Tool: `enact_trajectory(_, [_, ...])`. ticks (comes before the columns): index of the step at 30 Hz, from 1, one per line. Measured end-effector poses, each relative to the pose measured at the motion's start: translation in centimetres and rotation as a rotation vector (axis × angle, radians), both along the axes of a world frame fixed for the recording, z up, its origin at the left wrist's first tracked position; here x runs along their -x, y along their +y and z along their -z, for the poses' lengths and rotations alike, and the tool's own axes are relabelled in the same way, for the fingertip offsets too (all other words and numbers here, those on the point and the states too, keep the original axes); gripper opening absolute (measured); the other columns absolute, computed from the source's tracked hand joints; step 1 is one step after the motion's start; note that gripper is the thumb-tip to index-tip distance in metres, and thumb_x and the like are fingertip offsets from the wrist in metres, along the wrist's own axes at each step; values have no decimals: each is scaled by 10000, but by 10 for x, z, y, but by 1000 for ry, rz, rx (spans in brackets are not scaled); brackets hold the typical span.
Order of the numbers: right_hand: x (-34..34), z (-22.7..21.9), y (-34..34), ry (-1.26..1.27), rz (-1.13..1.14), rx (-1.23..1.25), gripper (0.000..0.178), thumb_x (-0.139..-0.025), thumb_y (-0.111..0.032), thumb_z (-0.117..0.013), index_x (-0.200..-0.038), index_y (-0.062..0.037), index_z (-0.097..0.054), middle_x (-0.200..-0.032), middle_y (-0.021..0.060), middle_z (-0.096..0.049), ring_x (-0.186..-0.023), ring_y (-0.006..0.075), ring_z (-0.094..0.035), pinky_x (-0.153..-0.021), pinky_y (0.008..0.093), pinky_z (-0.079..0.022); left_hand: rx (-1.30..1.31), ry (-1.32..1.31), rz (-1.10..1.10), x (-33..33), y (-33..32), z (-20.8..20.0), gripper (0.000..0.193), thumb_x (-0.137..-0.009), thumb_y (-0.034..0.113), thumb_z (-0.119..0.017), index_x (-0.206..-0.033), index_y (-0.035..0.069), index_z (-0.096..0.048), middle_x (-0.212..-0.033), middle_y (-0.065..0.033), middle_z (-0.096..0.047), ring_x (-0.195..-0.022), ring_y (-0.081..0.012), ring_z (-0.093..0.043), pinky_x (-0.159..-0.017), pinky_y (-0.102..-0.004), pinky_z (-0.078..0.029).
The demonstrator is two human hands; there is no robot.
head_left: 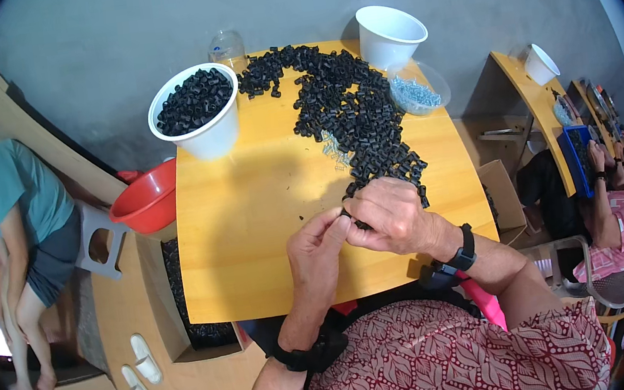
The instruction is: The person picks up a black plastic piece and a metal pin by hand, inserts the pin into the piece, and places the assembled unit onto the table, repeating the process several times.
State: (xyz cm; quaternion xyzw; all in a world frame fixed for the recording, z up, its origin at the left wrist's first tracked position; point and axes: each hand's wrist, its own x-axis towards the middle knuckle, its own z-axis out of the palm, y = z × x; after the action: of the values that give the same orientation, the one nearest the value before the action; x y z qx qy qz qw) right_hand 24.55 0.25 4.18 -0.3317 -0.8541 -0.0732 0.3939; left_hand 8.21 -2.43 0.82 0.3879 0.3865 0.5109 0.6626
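My left hand (314, 263) and my right hand (394, 217) meet over the table near its front edge. Both are closed, thumbs and fingertips pinched together around a small black plastic piece (362, 225), mostly hidden by the fingers. Just beyond my right hand spreads a long heap of the same short black tubular pieces (347, 101). A few small silvery screws (335, 151) lie loose along the heap's left side. More of them fill a clear round tub (418, 94) to the right. At the back left, a white bucket (220, 132) is full of black pieces.
The yellow wooden table (247, 234) carries another white bucket (391, 37) and a clear jar (226, 47) at its back. A red basin (147, 198) and a box of black pieces (203, 335) stand left. People sit on both sides; an open carton (502, 199) is at right.
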Motion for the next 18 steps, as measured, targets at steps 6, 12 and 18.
enact_trajectory(6, [3, -4, 7, 93, -13, 48, 177, -727, -79, -766, -753, -46, -594, -664, 60, -522, -559, 227, -562, -529, 336, -481, -8, 30, 8, 9, 11, -7, 223, -961, 58, -636, -1157, -41, -677, -1047, -55, -692, -937, -98, -626, -843, -233, -500])
enact_trajectory(12, [13, -5, 3, -15, -45, 86, 244, -730, -126, -802, -867, -31, -623, -762, 82, -579, -675, 248, -620, -608, 348, -516, -80, -9, -66, 19, 6, -18, 210, -947, 17, -637, -1146, -32, -681, -1083, -57, -691, -993, -106, -632, -880, -254, -507])
enact_trajectory(18, [4, -20, 4, -91, -51, 162, 304, -769, -148, -783, -1011, -15, -656, -844, 107, -615, -779, 275, -646, -690, 376, -530, -267, 444, -348, 80, 5, -38, 208, -930, 17, -650, -1131, -14, -692, -1091, -40, -689, -998, -113, -638, -895, -271, -512])
